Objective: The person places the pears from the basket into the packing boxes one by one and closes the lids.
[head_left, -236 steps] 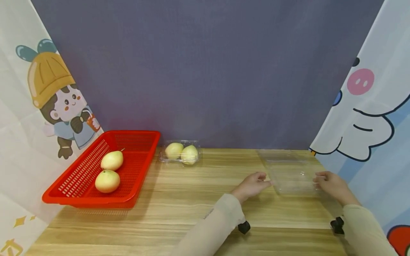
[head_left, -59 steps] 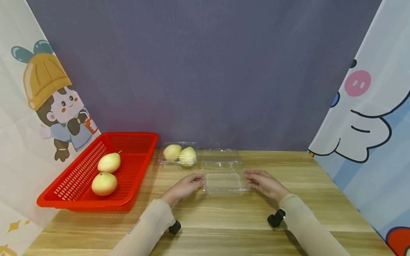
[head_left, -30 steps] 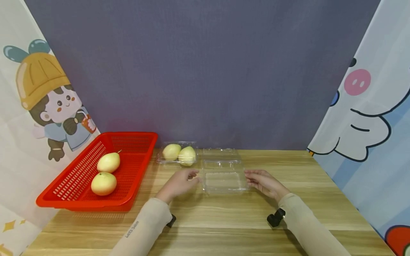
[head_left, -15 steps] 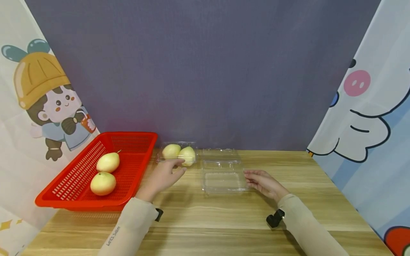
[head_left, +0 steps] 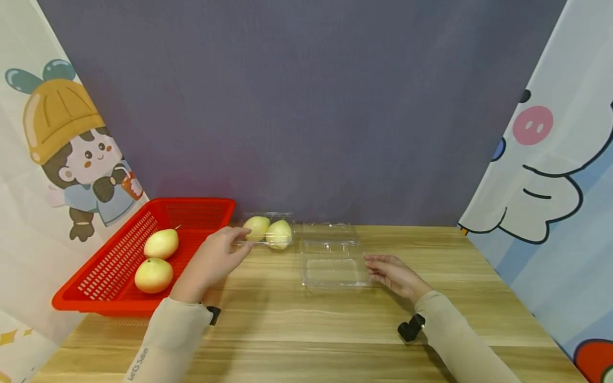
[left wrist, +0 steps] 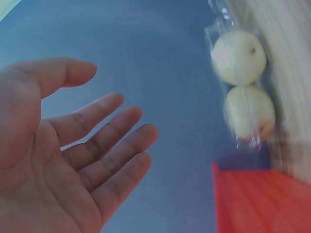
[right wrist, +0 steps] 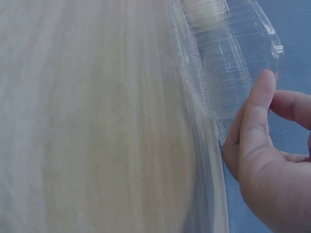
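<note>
My left hand [head_left: 210, 264] is in the air by the right rim of the red plastic basket [head_left: 198, 282], fingers spread and loose. In the left wrist view its bare palm [left wrist: 43, 179] shows nothing held. Two pale yellow pears, an upper pear [head_left: 161, 244] and a lower pear [head_left: 154, 275], lie inside the basket. With thumb and fingers my right hand [head_left: 396, 275] pinches the right edge of a clear plastic clamshell box [head_left: 333, 272], its lid folded back away from me. The right wrist view shows the box wall [right wrist: 228, 82] right at the fingertips.
Behind the left hand, a second clear clamshell box [head_left: 268, 243] holds two pears and stands against the dark curtain [head_left: 306, 106]. All of it rests on a wooden table [head_left: 306, 330]. Printed cloths hang at the left and right sides.
Both hands brought the open clamshell from the right to the middle. My left hand then let go and moved left, past the filled box to the basket rim. My right hand stayed on the box.
</note>
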The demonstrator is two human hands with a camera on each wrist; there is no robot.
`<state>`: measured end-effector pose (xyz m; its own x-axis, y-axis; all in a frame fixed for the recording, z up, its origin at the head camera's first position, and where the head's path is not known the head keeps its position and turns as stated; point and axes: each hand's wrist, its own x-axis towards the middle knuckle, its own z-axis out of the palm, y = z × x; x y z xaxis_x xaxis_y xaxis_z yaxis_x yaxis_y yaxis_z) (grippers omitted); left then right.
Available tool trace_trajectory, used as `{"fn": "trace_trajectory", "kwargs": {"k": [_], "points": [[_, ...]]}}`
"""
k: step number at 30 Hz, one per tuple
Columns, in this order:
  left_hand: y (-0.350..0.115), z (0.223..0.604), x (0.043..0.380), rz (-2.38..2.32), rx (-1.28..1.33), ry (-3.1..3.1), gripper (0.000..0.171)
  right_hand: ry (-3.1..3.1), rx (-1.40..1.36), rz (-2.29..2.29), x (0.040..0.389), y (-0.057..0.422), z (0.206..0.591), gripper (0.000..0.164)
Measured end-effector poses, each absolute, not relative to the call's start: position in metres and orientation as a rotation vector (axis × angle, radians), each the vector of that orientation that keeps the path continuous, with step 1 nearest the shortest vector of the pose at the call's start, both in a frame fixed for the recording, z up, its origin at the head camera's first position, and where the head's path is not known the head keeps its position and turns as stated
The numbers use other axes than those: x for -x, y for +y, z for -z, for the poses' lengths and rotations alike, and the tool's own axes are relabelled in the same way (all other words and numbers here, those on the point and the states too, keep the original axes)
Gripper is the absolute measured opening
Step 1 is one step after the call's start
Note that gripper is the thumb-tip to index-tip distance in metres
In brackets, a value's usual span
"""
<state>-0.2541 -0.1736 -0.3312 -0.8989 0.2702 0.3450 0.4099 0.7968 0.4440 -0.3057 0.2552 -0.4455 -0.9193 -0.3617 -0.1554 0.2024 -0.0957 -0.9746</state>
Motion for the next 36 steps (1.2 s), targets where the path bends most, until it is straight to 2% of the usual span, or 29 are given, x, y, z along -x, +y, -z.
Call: {"fn": "trace_trajectory", "kwargs": {"k": [16, 30, 36], "points": [[-0.225, 0.301, 0.248, 0.581, 0.365, -2.816, 0.046, 1.812, 0.168, 2.083, 0.305, 0.256, 0.445, 0.05], [-0.268, 0.297, 0.247, 0.471, 0.332, -3.03, 0.051, 1.826, 0.184, 2.079, 0.304, 0.257, 0.443, 0.051], [-0.29, 0.299, 0.249, 0.453, 0.317, -3.121, 0.059, 1.819, 0.183, 2.079, 0.304, 0.256, 0.443, 0.051]]}}
